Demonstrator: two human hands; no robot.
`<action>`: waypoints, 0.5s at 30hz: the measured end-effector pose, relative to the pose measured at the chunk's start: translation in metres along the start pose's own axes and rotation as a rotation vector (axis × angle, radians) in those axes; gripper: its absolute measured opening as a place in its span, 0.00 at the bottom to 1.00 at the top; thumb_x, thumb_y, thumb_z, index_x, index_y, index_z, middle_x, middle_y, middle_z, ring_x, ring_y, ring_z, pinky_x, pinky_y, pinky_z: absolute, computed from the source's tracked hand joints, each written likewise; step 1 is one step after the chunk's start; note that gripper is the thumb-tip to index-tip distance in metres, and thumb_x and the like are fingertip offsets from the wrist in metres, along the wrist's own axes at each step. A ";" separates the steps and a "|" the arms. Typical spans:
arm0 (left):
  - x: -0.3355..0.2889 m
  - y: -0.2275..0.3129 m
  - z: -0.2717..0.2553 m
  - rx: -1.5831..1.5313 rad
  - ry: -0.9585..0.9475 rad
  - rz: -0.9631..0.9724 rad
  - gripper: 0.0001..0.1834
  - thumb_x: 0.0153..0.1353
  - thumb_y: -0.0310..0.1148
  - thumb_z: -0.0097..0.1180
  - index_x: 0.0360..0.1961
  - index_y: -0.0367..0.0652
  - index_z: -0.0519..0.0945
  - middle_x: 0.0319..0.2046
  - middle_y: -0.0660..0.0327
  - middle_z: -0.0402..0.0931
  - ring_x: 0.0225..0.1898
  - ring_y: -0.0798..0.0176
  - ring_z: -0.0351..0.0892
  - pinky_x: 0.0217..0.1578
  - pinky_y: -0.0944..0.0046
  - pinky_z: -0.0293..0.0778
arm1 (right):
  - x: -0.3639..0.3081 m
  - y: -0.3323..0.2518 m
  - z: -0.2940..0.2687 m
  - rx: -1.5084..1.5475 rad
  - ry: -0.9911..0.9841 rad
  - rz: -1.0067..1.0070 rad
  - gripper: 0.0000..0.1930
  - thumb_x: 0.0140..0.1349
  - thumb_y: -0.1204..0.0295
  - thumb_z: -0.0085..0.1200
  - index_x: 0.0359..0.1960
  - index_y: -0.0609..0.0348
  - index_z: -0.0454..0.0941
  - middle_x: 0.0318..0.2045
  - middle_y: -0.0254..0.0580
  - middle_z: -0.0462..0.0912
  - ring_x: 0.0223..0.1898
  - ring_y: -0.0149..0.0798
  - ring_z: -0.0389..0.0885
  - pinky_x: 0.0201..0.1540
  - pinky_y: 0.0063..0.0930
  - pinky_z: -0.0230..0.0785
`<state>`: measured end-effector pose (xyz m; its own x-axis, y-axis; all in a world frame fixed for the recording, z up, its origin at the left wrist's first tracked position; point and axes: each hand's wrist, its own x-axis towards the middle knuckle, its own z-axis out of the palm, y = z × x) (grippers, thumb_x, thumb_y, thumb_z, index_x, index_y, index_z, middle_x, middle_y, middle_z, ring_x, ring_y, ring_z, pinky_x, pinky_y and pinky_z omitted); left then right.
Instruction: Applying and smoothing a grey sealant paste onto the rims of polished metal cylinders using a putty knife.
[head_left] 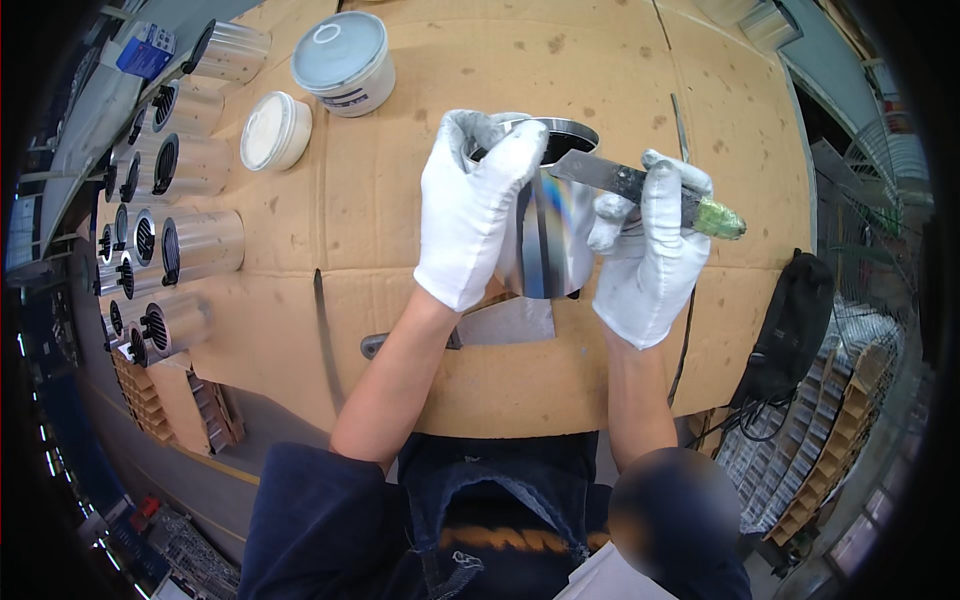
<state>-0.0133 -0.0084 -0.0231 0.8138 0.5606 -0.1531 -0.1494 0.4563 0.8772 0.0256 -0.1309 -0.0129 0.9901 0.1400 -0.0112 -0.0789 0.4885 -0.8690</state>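
A shiny metal cylinder (547, 235) with a dark opening at its top stands upright between my hands. My left hand (476, 205), in a white glove, is closed around its upper left rim. In my gloved right hand (655, 250) is a putty knife (625, 182), its handle end wrapped in green and its blade pointing left to the cylinder's upper right edge. Whether the blade touches the metal I cannot tell. Below the cylinder a wide scraper (508, 324) with a dark handle lies on the cardboard, partly behind my left forearm.
Brown cardboard (480, 395) covers the table. At the back left stand a lidded bucket (343, 65) and a smaller white tub (276, 131). Several metal cylinders with slotted black ends (205, 248) line the left edge. A black bag (790, 325) lies at the right edge.
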 end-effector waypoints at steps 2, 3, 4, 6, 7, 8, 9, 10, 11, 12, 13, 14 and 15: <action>0.000 0.000 -0.002 0.015 0.005 -0.015 0.12 0.59 0.31 0.61 0.37 0.38 0.70 0.38 0.62 0.76 0.40 0.73 0.71 0.43 0.71 0.69 | 0.001 -0.001 -0.002 0.010 -0.034 -0.008 0.07 0.66 0.72 0.53 0.40 0.63 0.73 0.25 0.39 0.77 0.21 0.30 0.78 0.21 0.22 0.69; 0.001 0.001 -0.002 0.015 0.003 -0.016 0.12 0.59 0.31 0.61 0.37 0.38 0.70 0.38 0.62 0.76 0.40 0.73 0.71 0.43 0.71 0.69 | 0.002 0.000 -0.004 0.010 -0.032 -0.009 0.07 0.66 0.72 0.53 0.40 0.63 0.73 0.25 0.39 0.77 0.21 0.30 0.78 0.21 0.22 0.69; 0.002 0.001 -0.004 0.005 -0.014 -0.032 0.13 0.60 0.33 0.59 0.39 0.37 0.71 0.39 0.60 0.76 0.42 0.71 0.72 0.46 0.71 0.68 | 0.006 0.002 -0.008 0.084 -0.032 -0.012 0.08 0.67 0.71 0.52 0.41 0.62 0.73 0.24 0.39 0.76 0.21 0.31 0.77 0.21 0.23 0.69; 0.004 0.002 -0.005 -0.004 -0.033 -0.050 0.14 0.61 0.34 0.57 0.42 0.35 0.72 0.40 0.59 0.76 0.43 0.70 0.72 0.48 0.70 0.68 | 0.011 0.003 -0.013 0.167 -0.010 -0.015 0.11 0.69 0.66 0.50 0.41 0.62 0.71 0.22 0.38 0.74 0.19 0.32 0.75 0.22 0.25 0.69; 0.005 0.000 -0.008 -0.009 -0.025 -0.049 0.17 0.63 0.36 0.54 0.45 0.33 0.72 0.42 0.58 0.76 0.45 0.69 0.72 0.51 0.69 0.66 | 0.011 0.004 -0.014 0.169 -0.009 -0.013 0.11 0.69 0.66 0.50 0.41 0.62 0.71 0.22 0.38 0.74 0.19 0.32 0.75 0.22 0.25 0.69; 0.005 -0.001 -0.010 -0.013 -0.017 -0.048 0.19 0.64 0.37 0.52 0.48 0.32 0.71 0.43 0.56 0.76 0.47 0.67 0.71 0.53 0.68 0.65 | 0.010 0.005 -0.015 0.189 0.004 0.039 0.11 0.69 0.63 0.49 0.41 0.59 0.73 0.22 0.36 0.73 0.21 0.30 0.71 0.23 0.26 0.65; 0.005 -0.001 -0.012 -0.011 -0.016 -0.049 0.19 0.64 0.37 0.52 0.48 0.32 0.71 0.43 0.56 0.76 0.47 0.67 0.71 0.53 0.68 0.65 | 0.010 0.007 -0.016 0.210 0.017 0.091 0.13 0.70 0.60 0.48 0.42 0.56 0.75 0.23 0.34 0.72 0.23 0.29 0.67 0.25 0.26 0.61; 0.005 -0.001 -0.012 0.009 -0.040 -0.029 0.20 0.64 0.38 0.49 0.50 0.31 0.71 0.44 0.55 0.76 0.49 0.67 0.71 0.55 0.68 0.64 | 0.010 0.006 -0.016 0.209 0.022 0.089 0.13 0.70 0.60 0.48 0.42 0.56 0.75 0.23 0.34 0.72 0.23 0.29 0.67 0.25 0.26 0.61; 0.005 -0.002 -0.012 0.029 -0.063 -0.008 0.22 0.65 0.39 0.47 0.51 0.30 0.70 0.45 0.54 0.75 0.50 0.66 0.70 0.56 0.67 0.63 | 0.010 0.007 -0.015 0.176 0.005 0.078 0.13 0.69 0.60 0.48 0.41 0.56 0.75 0.23 0.34 0.72 0.23 0.29 0.68 0.25 0.26 0.61; 0.005 -0.002 -0.011 0.029 -0.067 -0.011 0.22 0.65 0.39 0.47 0.51 0.30 0.70 0.45 0.54 0.75 0.50 0.66 0.70 0.56 0.67 0.63 | 0.009 0.007 -0.014 0.143 -0.012 0.067 0.13 0.69 0.60 0.48 0.41 0.57 0.75 0.23 0.34 0.72 0.23 0.29 0.68 0.25 0.25 0.61; 0.005 -0.002 -0.011 0.042 -0.068 -0.005 0.22 0.65 0.39 0.46 0.51 0.30 0.70 0.46 0.54 0.75 0.50 0.66 0.70 0.56 0.67 0.63 | 0.008 0.006 -0.011 0.144 -0.010 0.067 0.13 0.69 0.60 0.48 0.41 0.57 0.75 0.23 0.34 0.72 0.23 0.29 0.68 0.25 0.25 0.61; 0.005 -0.002 -0.011 0.055 -0.068 0.000 0.23 0.65 0.40 0.45 0.52 0.30 0.70 0.46 0.54 0.75 0.50 0.66 0.70 0.56 0.67 0.62 | 0.006 0.005 -0.009 0.107 -0.024 0.044 0.13 0.69 0.60 0.48 0.41 0.57 0.74 0.23 0.34 0.72 0.23 0.29 0.68 0.24 0.25 0.61; 0.005 -0.003 -0.011 0.056 -0.069 -0.001 0.23 0.65 0.40 0.45 0.52 0.30 0.70 0.46 0.54 0.75 0.50 0.66 0.70 0.56 0.67 0.62 | 0.005 0.004 -0.008 0.071 -0.038 0.021 0.13 0.69 0.60 0.48 0.41 0.57 0.74 0.23 0.34 0.72 0.22 0.29 0.68 0.24 0.25 0.62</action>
<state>-0.0146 0.0012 -0.0311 0.8510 0.5103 -0.1238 -0.1184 0.4161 0.9016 0.0308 -0.1350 -0.0198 0.9831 0.1829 -0.0092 -0.1090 0.5444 -0.8317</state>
